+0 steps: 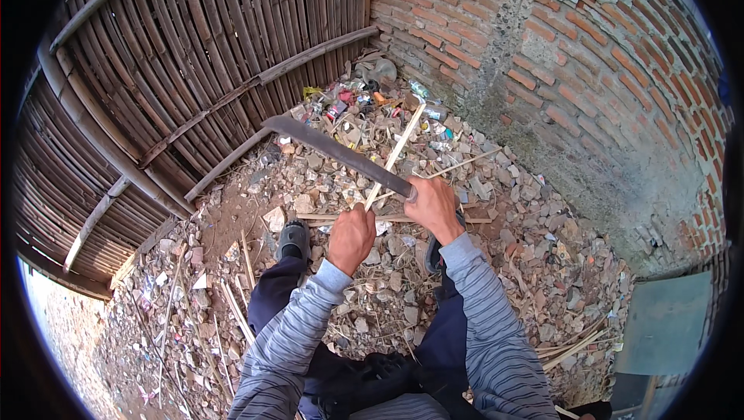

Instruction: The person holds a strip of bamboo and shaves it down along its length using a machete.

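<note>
My right hand (435,207) is closed around the handle end of a machete (329,147), whose long dark blade points to the far left. In my left hand (351,240), the fingers grip the near end of a pale split bamboo strip (408,133). The strip slants away toward the far right, and the blade crosses it just beyond my left fist. Whether the edge bites into the strip I cannot tell. Most of the machete's handle is hidden inside my right fist. My two hands are close together, above the ground between my feet.
Stony rubble (542,265) covers the ground, with thin sticks (240,315) at the left and more strips (577,350) at the right. Litter (349,98) lies in the far corner. A bamboo slat wall (209,40) stands left, a brick wall (573,94) right.
</note>
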A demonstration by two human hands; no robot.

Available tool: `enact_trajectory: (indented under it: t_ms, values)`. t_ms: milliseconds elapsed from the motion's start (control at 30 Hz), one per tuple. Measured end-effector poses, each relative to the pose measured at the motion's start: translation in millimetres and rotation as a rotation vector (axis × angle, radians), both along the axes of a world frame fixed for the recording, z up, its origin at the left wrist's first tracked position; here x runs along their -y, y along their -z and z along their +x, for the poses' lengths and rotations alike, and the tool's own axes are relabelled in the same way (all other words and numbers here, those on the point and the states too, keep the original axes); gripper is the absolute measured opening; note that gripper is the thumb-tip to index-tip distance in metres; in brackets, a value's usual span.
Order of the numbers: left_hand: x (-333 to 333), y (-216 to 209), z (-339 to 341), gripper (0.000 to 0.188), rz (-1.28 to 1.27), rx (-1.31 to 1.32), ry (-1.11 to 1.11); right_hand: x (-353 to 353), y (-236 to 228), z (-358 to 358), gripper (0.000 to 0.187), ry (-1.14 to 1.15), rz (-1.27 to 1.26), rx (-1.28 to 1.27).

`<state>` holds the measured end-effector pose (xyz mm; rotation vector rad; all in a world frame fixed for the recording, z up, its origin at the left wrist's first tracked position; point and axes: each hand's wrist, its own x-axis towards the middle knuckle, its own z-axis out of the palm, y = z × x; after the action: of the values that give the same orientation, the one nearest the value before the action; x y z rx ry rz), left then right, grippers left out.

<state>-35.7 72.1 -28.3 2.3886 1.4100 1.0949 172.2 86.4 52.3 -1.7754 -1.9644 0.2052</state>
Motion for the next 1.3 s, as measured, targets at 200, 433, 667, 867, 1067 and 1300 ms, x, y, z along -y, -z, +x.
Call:
enact_trajectory:
  t_ms: [200, 433, 667, 867, 1067, 1300]
  values:
    - [14, 1, 10, 0.016, -0.168, -0.030, 0.089, -23, 14, 75, 0.030, 0.307, 0.172, -0.139]
    - [-8, 4, 7, 0.021, -0.259, -0.023, 0.319, -15, 16, 60, 0.025, 0.241, 0.243, -0.332]
    - [-19, -13, 12, 0.027, -0.626, 0.141, 0.318, 9, 15, 22, 0.027, 0.003, 0.193, -0.173]
    - [-13, -21, 11, 0.040, -0.706, 0.357, 0.122, 20, 23, -4, 0.018, -0.158, 0.086, -0.078]
    - [-8, -12, 14, 0.032, -0.354, 0.243, 0.051, 15, 38, -11, 0.024, -0.156, 0.006, -0.097]
    - [-5, -6, 22, 0.031, -0.256, 0.190, 0.020, 11, 34, -7, 0.029, -0.132, -0.039, -0.094]
